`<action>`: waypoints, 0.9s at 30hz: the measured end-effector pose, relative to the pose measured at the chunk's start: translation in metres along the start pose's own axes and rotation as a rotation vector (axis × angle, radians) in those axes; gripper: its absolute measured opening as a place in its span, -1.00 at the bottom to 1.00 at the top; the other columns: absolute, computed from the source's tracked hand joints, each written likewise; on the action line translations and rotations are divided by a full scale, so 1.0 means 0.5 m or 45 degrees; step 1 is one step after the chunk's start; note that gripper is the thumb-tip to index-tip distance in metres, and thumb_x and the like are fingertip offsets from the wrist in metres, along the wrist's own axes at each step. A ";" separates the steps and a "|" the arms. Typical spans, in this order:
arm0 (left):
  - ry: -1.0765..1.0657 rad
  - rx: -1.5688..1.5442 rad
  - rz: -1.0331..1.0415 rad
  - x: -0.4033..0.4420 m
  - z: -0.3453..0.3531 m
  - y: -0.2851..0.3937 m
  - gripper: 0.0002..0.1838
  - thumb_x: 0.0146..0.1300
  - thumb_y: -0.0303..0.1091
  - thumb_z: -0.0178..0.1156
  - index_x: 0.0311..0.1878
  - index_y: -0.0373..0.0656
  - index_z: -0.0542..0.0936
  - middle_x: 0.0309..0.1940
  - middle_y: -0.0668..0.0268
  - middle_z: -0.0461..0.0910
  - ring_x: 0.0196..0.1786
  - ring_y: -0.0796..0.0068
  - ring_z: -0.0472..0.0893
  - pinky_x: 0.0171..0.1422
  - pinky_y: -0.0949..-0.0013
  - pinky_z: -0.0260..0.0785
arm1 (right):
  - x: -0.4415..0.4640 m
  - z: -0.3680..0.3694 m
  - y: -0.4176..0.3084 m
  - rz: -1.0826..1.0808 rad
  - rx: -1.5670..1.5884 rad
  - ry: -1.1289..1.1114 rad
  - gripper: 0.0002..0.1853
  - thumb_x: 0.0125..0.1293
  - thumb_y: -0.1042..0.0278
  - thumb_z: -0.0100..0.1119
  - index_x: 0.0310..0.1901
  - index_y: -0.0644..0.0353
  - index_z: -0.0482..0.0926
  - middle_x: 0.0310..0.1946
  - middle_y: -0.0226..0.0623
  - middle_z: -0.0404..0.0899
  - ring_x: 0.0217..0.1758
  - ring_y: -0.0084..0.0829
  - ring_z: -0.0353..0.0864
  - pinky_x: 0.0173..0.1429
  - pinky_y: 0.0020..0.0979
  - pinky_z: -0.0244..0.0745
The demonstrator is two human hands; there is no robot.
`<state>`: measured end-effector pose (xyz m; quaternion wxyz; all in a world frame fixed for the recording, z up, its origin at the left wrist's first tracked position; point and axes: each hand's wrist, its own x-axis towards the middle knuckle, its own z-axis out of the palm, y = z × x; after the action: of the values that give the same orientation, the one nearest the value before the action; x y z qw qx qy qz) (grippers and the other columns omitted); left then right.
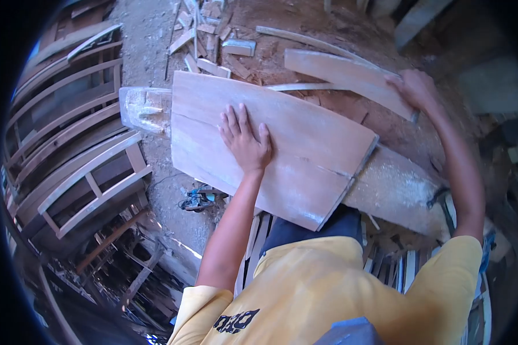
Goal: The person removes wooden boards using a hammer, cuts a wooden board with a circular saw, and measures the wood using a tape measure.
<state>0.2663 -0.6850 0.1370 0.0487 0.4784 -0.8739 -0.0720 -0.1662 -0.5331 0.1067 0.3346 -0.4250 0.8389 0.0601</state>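
Observation:
A wide, pale wooden panel (305,144) lies across a long wooden bench (397,178) in front of my body. My left hand (247,144) rests flat on the panel's upper face with its fingers spread. Out to the right, my right hand (414,89) is closed on the right end of a narrower wooden board (345,77), beyond the panel. The board slants down toward the right. A thin crack line crosses the panel near its left side.
Curved wooden frames (98,178) stand stacked at the left. Wood offcuts (239,47) litter the ground beyond the panel. A dark tool or cable bundle (197,198) lies below the panel's left part. Wooden slats (406,270) are beside my body.

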 end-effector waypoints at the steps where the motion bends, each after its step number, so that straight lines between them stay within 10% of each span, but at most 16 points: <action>1: 0.020 0.015 -0.002 0.005 0.003 0.000 -0.24 0.44 0.08 0.07 0.64 0.02 0.27 0.67 0.04 0.12 0.70 -0.11 0.05 0.71 -0.17 -0.23 | -0.050 -0.014 0.020 0.032 -0.004 -0.011 -0.27 0.45 -0.37 0.05 -0.17 0.31 0.76 -0.15 0.15 0.75 -0.04 0.10 0.76 0.05 0.05 0.58; 7: 0.040 0.028 0.009 0.001 0.008 0.000 -0.26 0.46 0.05 0.05 0.64 -0.01 0.27 0.67 0.04 0.12 0.70 -0.11 0.05 0.71 -0.18 -0.22 | -0.445 -0.025 0.028 0.392 0.277 0.318 -0.35 0.52 -0.26 0.06 -0.19 0.32 0.74 -0.29 0.28 0.68 -0.12 0.24 0.70 -0.01 0.13 0.54; 15: 0.192 0.053 0.266 0.069 0.037 -0.044 -0.38 0.48 0.03 0.06 0.49 -0.06 0.43 0.52 0.01 0.33 0.57 -0.12 0.24 0.68 -0.15 -0.12 | -0.826 0.337 -0.096 0.829 0.809 0.599 -0.51 0.44 -0.09 0.25 -0.17 0.33 0.66 -0.41 0.23 0.64 -0.20 0.26 0.68 -0.15 0.12 0.53; 17: 0.090 -0.267 0.691 0.172 0.003 -0.004 -0.47 0.50 0.07 0.05 0.31 -0.10 0.57 0.25 -0.02 0.56 0.42 -0.06 0.41 0.64 -0.04 0.04 | -0.887 0.416 -0.159 0.968 1.072 0.570 -0.54 0.42 -0.04 0.29 -0.18 0.32 0.66 -0.41 0.20 0.64 -0.19 0.26 0.69 -0.15 0.09 0.54; 21: -0.810 0.553 0.510 0.330 0.024 0.050 -0.28 0.51 0.31 -0.12 0.09 -0.18 0.72 0.05 -0.07 0.72 0.18 -0.07 0.67 0.35 -0.06 0.43 | -0.916 0.595 -0.280 0.987 1.259 0.862 -0.56 0.38 -0.03 0.35 -0.17 0.31 0.67 -0.38 0.14 0.69 -0.18 0.21 0.72 -0.14 0.00 0.58; 27: -0.606 0.539 0.522 0.375 0.070 -0.005 -0.23 0.54 0.32 -0.25 0.22 -0.12 0.70 0.19 -0.15 0.65 0.30 -0.13 0.62 0.40 -0.09 0.44 | -0.884 0.656 -0.367 1.169 1.005 0.780 -0.36 0.40 -0.35 0.15 -0.22 0.24 0.65 -0.32 0.21 0.70 -0.19 0.31 0.69 -0.11 0.20 0.57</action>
<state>0.1620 -0.8416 0.1054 -0.2421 0.2628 -0.9339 0.0124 0.3229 -0.2254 0.1589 0.1524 0.1306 0.9504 -0.2378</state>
